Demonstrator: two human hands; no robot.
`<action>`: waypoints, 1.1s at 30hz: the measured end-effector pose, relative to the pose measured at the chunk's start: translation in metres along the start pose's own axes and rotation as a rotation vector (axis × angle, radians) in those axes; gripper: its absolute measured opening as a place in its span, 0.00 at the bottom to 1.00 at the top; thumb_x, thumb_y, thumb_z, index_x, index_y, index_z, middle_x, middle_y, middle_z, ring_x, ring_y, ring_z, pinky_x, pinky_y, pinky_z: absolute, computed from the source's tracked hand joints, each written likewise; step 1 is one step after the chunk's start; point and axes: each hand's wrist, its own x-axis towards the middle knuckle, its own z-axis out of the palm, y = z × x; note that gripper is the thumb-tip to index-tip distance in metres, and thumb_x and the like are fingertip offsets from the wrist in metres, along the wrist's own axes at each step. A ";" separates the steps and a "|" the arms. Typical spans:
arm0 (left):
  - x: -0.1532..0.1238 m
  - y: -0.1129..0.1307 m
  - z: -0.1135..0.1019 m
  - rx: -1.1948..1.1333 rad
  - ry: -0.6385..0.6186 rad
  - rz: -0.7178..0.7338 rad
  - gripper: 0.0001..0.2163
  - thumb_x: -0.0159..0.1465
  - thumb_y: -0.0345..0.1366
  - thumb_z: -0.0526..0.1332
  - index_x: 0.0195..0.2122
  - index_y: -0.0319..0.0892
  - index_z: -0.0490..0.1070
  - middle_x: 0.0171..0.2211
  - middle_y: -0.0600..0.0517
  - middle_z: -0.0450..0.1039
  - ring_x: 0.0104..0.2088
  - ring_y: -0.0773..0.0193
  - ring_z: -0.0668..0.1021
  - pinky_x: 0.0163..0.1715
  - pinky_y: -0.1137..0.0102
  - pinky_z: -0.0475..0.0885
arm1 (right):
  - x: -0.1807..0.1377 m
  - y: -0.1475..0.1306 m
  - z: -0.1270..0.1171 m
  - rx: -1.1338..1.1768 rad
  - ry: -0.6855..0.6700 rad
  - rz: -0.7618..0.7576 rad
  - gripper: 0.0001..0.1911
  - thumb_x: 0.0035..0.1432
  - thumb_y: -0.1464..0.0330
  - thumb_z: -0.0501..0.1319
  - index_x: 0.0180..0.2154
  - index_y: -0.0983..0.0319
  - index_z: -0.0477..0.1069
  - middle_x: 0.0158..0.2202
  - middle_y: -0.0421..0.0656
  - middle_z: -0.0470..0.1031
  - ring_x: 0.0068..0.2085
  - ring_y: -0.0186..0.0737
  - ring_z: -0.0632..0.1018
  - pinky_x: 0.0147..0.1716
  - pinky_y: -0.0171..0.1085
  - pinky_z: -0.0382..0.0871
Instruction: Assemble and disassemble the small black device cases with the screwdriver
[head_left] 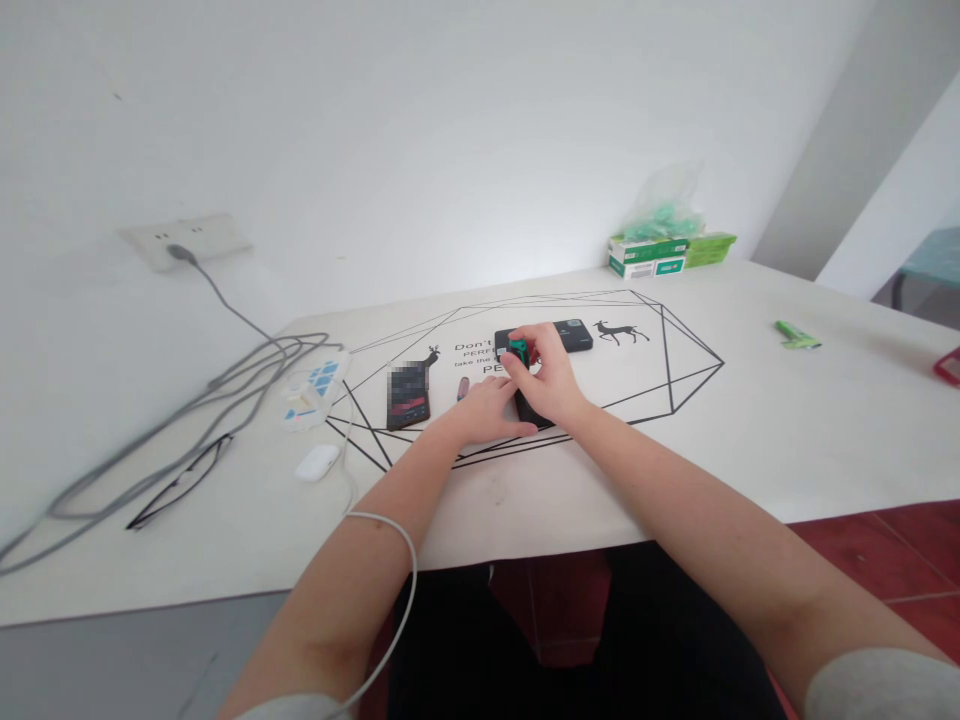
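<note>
A short green-and-black tool handle [517,350], like that of a screwdriver, stands roughly upright in the closed fingers of my right hand [553,378]. Its lower end is hidden. Beneath my hands lies a dark flat device [531,412], mostly covered. My left hand [487,408] grips its left side, with the thumb along the near edge. A black box or case [576,336] sits just behind my right hand. Left of my left hand are a small pinkish object [463,386] and a black phone [409,395], its screen lit and partly pixelated.
A white earbud case [318,463], a blue-and-white power strip [315,388], glasses [184,480] and looped grey cable [225,400] occupy the left side. Stacked green-and-white boxes [649,255] stand against the wall. A green tube or packet [797,335] lies right. A white cable crosses my left forearm.
</note>
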 end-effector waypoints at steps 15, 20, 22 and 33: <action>0.000 0.000 0.000 0.018 -0.009 -0.003 0.43 0.61 0.65 0.64 0.72 0.50 0.58 0.70 0.38 0.64 0.67 0.32 0.66 0.63 0.32 0.59 | 0.000 -0.002 0.001 -0.024 0.009 -0.032 0.13 0.64 0.68 0.64 0.50 0.55 0.71 0.45 0.45 0.73 0.41 0.43 0.75 0.38 0.44 0.75; 0.000 -0.002 0.000 0.027 -0.014 0.011 0.43 0.62 0.66 0.62 0.73 0.51 0.57 0.68 0.40 0.66 0.66 0.35 0.68 0.64 0.35 0.59 | 0.002 0.004 0.000 -0.051 0.039 -0.029 0.13 0.63 0.68 0.66 0.50 0.55 0.71 0.44 0.44 0.72 0.39 0.42 0.74 0.37 0.44 0.74; 0.001 -0.002 0.001 0.036 -0.026 0.012 0.44 0.62 0.66 0.62 0.74 0.50 0.56 0.69 0.39 0.65 0.67 0.35 0.67 0.65 0.37 0.58 | 0.004 0.008 -0.002 -0.061 0.071 -0.011 0.13 0.63 0.67 0.66 0.50 0.55 0.70 0.44 0.44 0.72 0.38 0.42 0.74 0.37 0.44 0.74; 0.001 -0.002 0.003 0.083 -0.040 -0.038 0.50 0.60 0.71 0.59 0.77 0.48 0.50 0.74 0.38 0.57 0.72 0.36 0.61 0.68 0.37 0.53 | 0.019 0.037 -0.020 -0.169 0.249 0.075 0.13 0.64 0.65 0.64 0.50 0.56 0.70 0.46 0.45 0.74 0.41 0.44 0.73 0.44 0.49 0.74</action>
